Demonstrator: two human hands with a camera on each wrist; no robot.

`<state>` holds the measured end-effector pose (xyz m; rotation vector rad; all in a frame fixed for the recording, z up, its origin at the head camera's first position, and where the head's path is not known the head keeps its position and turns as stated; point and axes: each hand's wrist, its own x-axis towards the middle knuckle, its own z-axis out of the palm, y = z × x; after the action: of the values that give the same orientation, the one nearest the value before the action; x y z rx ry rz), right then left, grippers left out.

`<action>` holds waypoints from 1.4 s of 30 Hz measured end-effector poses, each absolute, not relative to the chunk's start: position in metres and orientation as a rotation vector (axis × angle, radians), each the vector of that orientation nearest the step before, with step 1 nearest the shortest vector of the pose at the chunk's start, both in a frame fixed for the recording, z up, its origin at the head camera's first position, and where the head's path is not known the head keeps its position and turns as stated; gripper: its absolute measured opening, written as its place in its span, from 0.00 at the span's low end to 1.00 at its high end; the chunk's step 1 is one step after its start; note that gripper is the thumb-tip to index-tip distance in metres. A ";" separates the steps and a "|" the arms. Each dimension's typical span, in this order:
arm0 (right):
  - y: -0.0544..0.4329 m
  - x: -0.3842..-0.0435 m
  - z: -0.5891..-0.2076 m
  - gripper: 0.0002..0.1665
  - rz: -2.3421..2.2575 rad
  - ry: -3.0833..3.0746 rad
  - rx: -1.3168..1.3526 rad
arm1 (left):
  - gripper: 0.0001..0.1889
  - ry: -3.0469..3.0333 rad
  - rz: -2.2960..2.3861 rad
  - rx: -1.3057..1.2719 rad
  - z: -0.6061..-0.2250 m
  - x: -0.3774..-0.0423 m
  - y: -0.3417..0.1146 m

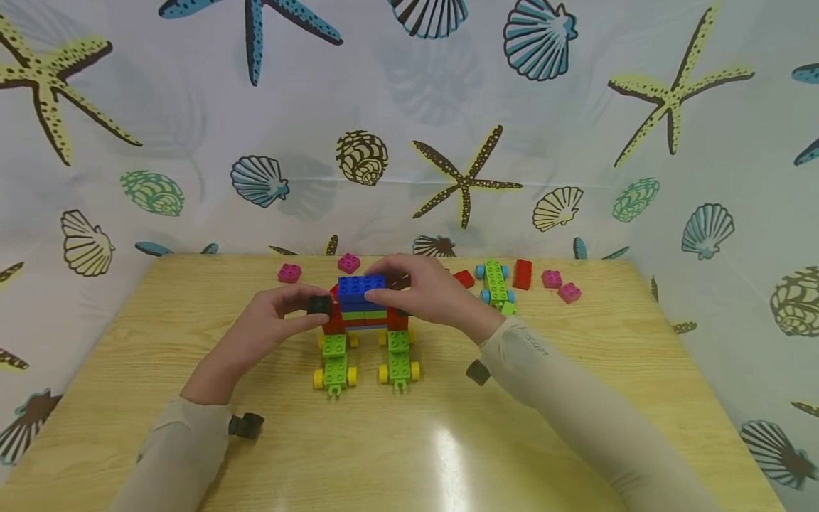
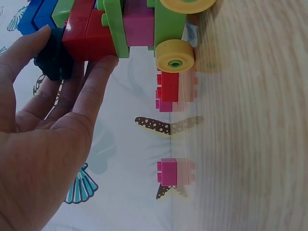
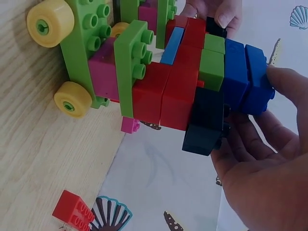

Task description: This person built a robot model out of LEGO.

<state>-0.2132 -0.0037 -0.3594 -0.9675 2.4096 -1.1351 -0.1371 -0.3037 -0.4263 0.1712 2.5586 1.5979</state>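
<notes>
A brick model on wheels stands on the table, with green wheeled bases (image 1: 335, 366) below, red bricks (image 3: 180, 82) in its middle and blue bricks (image 1: 360, 286) stacked on top. At its left side, my left hand (image 1: 262, 320) pinches a black brick (image 2: 57, 55) between thumb and fingers, against the red bricks. My right hand (image 1: 429, 288) grips the top blue brick (image 3: 257, 77), thumb on the near face and fingers behind. Another black brick (image 3: 204, 118) juts out from the model's right side, close to my right fingers.
Behind the model lie loose pink bricks (image 1: 289, 273) and, to the right, a red brick (image 1: 522, 274). A green base with blue wheels (image 1: 495, 281) stands beside it. More pink bricks (image 1: 569, 292) lie farther right. A patterned cloth (image 1: 307, 128) hangs along the table's back edge.
</notes>
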 end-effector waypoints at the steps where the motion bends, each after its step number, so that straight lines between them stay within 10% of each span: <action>1: -0.004 -0.213 -0.360 0.23 -1.137 2.411 -0.961 | 0.26 2.558 1.599 0.169 -0.426 -0.137 -0.304; 42: -0.026 -0.211 -0.354 0.22 -1.086 2.455 -0.964 | 0.27 2.558 1.587 0.180 -0.427 -0.139 -0.303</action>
<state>-0.2115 -0.0260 -0.3545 -0.9638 2.4552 -1.0858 -0.1393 -0.3032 -0.4266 0.1803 2.5576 1.5865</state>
